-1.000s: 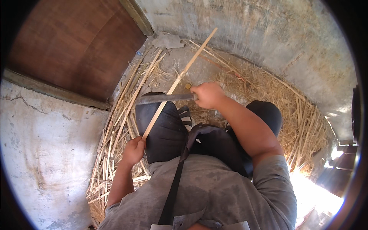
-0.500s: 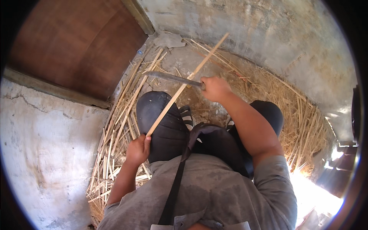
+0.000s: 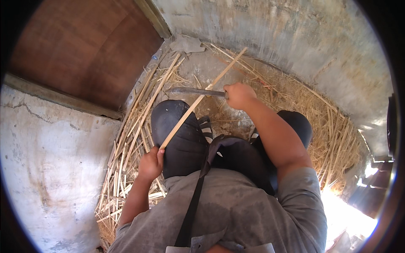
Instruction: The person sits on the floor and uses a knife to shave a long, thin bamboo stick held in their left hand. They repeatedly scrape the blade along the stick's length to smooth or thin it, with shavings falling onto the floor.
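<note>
A long, pale bamboo strip (image 3: 182,120) slants from beside my left knee up toward the far wall. My left hand (image 3: 151,163) is closed around its near end, thumb on top. In my right hand (image 3: 240,95) is the handle of a machete, fingers wrapped round it. The dark machete blade (image 3: 192,90) points left and lies across the strip near its middle. Most of the handle is hidden in my fist.
Split strips (image 3: 126,160) lie heaped along my left side. Shavings and more strips (image 3: 329,143) are piled at the right by the stained wall (image 3: 295,33). A brown panel (image 3: 84,50) stands at the upper left. My knees (image 3: 168,126) are bent beneath the strip.
The machete and my right hand have shifted slightly right, and the blade has come nearer level. The strip's far end has dropped a little toward me. My left hand stays almost in place.
</note>
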`<state>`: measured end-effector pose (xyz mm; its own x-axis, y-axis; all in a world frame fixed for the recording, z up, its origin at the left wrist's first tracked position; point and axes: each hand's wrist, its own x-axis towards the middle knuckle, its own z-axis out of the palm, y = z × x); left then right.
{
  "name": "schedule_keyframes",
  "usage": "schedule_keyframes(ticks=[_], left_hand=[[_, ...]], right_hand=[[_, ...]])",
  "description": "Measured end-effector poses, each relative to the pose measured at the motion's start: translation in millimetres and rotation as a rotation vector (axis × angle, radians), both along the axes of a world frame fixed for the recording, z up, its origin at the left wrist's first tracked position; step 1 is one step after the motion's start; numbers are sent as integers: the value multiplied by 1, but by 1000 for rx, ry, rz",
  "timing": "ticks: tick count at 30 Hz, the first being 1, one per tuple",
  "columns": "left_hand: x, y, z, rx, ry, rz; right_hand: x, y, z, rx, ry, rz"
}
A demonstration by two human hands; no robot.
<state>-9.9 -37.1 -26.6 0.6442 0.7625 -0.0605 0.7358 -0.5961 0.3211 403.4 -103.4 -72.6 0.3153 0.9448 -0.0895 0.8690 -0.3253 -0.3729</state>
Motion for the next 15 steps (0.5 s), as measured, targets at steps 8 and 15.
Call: schedule_keyframes(ticks=[8, 15], left_hand=[[-2, -1, -11, -15, -83, 1], [-10, 0, -6, -34, -83, -3]], right_hand=[[-41, -7, 34, 74, 25, 104], [-35, 3, 19, -21, 0, 141]])
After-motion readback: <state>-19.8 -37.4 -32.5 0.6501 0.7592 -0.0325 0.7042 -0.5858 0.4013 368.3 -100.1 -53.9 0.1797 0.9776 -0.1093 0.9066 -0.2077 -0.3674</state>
